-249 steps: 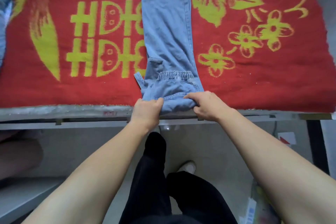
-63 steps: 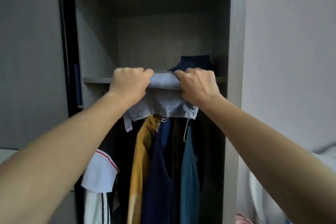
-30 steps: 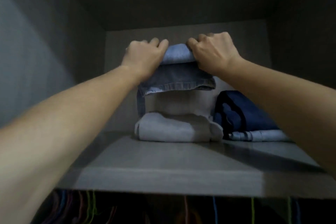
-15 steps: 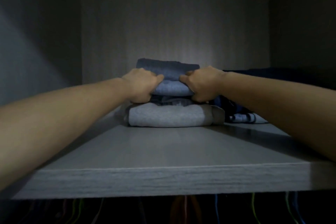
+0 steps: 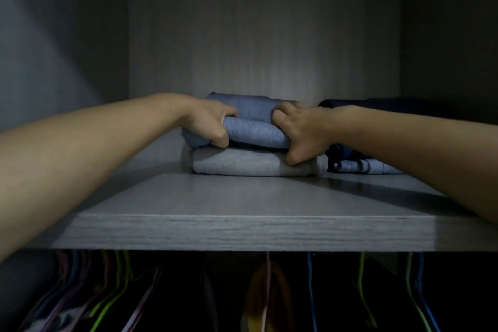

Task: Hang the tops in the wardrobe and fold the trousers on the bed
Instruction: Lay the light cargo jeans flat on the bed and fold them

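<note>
The folded light-blue denim trousers point(image 5: 254, 127) lie on top of a folded grey garment point(image 5: 242, 163) on the wardrobe's upper shelf point(image 5: 231, 229). My left hand point(image 5: 208, 124) grips the left end of the blue bundle, with the thumb under it. At the right end, my right hand point(image 5: 299, 135) has its fingers curled round the bundle and the thumb down against the grey garment. Both forearms reach in over the shelf's front edge.
A dark navy folded pile with a pale striped piece point(image 5: 372, 143) sits right of the stack. Below the shelf hang tops on coloured hangers point(image 5: 126, 286), including a yellow garment point(image 5: 265, 294). Wardrobe walls close in left, right and behind.
The blue trousers came from the bed to the wardrobe and were lowered onto the grey garment. In the last half second both hands have stayed on the bundle, settling it slightly.
</note>
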Demonstrator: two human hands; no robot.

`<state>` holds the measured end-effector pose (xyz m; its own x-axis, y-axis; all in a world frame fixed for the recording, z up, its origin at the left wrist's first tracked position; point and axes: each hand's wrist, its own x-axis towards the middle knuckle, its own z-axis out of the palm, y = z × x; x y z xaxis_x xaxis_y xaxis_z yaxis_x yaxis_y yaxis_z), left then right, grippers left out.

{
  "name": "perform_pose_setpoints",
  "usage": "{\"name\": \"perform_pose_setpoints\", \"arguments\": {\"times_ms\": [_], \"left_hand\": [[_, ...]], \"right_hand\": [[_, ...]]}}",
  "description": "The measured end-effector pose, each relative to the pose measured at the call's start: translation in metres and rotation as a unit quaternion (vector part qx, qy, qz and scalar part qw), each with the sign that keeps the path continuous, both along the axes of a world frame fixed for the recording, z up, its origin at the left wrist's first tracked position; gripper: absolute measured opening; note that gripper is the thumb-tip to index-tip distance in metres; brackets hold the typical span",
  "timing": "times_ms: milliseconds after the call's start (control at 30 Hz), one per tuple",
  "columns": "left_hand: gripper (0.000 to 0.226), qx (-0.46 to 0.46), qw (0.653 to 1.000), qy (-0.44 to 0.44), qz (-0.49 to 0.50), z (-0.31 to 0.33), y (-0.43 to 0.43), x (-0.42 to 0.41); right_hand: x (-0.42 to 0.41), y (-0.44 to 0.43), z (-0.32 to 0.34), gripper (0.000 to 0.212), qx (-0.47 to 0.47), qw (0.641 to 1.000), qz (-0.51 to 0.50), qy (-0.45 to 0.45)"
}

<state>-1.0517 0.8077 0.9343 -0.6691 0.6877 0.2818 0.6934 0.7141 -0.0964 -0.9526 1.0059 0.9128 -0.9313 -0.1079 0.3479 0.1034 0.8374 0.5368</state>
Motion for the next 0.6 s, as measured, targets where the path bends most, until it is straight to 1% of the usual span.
{"name": "perform_pose_setpoints", "arguments": {"times_ms": [67, 167, 200, 300, 333, 367, 400, 500, 533, 600], "left_hand": [[0.059, -0.018, 1.000, -0.001, 0.014, -0.003, 0.003, 0.003], [0.065, -0.032, 0.999, 0.021, 0.035, -0.011, 0.004, 0.007], [0.071, -0.038, 0.998, 0.028, 0.043, -0.014, 0.004, 0.007], [0.106, -0.096, 0.992, 0.046, 0.074, -0.018, 0.001, 0.013], [0.112, -0.106, 0.990, 0.053, 0.077, -0.019, -0.001, 0.015], [0.113, -0.104, 0.990, 0.065, 0.071, -0.020, -0.003, 0.019], [0.109, -0.090, 0.991, 0.080, 0.057, -0.021, -0.004, 0.020], [0.083, -0.037, 0.994, 0.104, 0.012, -0.026, -0.008, 0.026], [0.076, -0.036, 0.993, 0.114, 0.010, -0.028, -0.008, 0.026], [0.071, -0.048, 0.990, 0.135, 0.018, -0.032, -0.008, 0.029]], "right_hand": [[0.000, -0.003, -0.007, 0.050, -0.050, 0.997, -0.044, -0.037], [0.002, -0.007, -0.010, 0.048, -0.086, 0.994, -0.055, -0.051], [0.004, -0.008, -0.010, 0.052, -0.099, 0.992, -0.060, -0.059], [0.017, -0.011, -0.007, 0.076, -0.151, 0.981, -0.089, -0.089], [0.022, -0.012, -0.006, 0.084, -0.160, 0.979, -0.091, -0.091], [0.027, -0.012, -0.007, 0.089, -0.162, 0.979, -0.088, -0.083], [0.032, -0.012, -0.007, 0.093, -0.158, 0.982, -0.080, -0.066], [0.047, -0.010, -0.015, 0.097, -0.149, 0.986, -0.067, -0.013], [0.052, -0.010, -0.018, 0.095, -0.146, 0.987, -0.067, 0.000], [0.060, -0.014, -0.023, 0.085, -0.145, 0.987, -0.063, 0.024]]}}
